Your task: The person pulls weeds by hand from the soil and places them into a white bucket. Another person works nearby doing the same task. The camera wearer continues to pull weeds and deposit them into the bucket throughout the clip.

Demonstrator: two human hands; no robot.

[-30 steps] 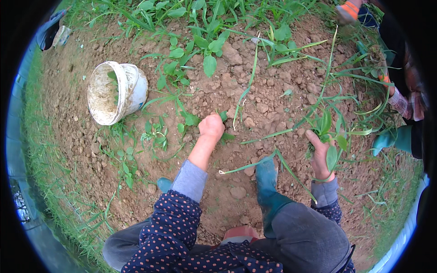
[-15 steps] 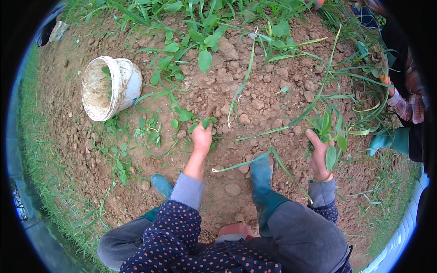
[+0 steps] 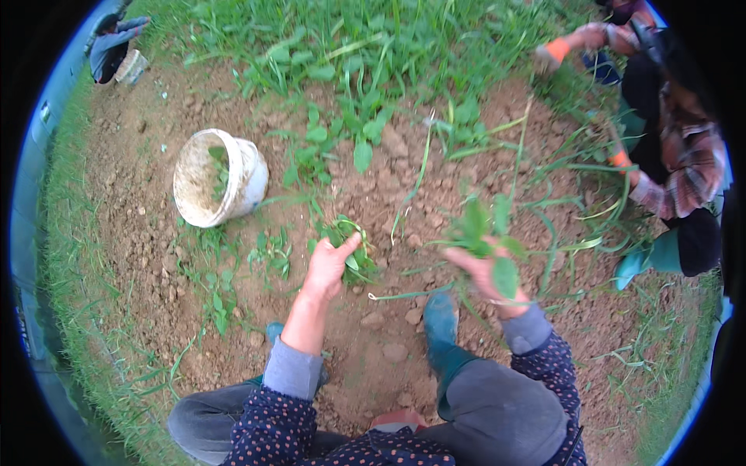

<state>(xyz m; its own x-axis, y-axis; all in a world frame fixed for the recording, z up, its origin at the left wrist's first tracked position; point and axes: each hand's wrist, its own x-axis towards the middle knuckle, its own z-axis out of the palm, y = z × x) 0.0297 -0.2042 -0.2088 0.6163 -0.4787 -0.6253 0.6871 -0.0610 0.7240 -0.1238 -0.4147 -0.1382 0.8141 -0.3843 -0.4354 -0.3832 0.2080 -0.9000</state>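
My left hand [image 3: 325,268] is closed round a small leafy green plant [image 3: 360,262], thumb uppermost, just above the soil in front of me. To its right, my right hand [image 3: 488,278], smeared by motion, grips a bunch of broad-leaved greens [image 3: 474,223]. Some leaves stick up past the fingers and one hangs over the back of that hand. The two hands are apart. The lower stems of both handfuls are hidden or blurred. Low leafy plants [image 3: 270,252] grow in the brown soil to the left of my left hand.
A dirty white bucket [image 3: 225,179] lies tipped at the left, a leaf inside. Dense greenery [image 3: 350,54] spans the far side. At the right a co-worker in a plaid sleeve [image 3: 699,167] and orange gloves bends over plants; another person [image 3: 115,48] crouches far left. My boots [image 3: 441,326] stand on soil.
My right hand has swung left with its bunch, toward my left hand. The left hand now has more of the leafy plant showing in its grip. The view has shifted, revealing more at the far side.
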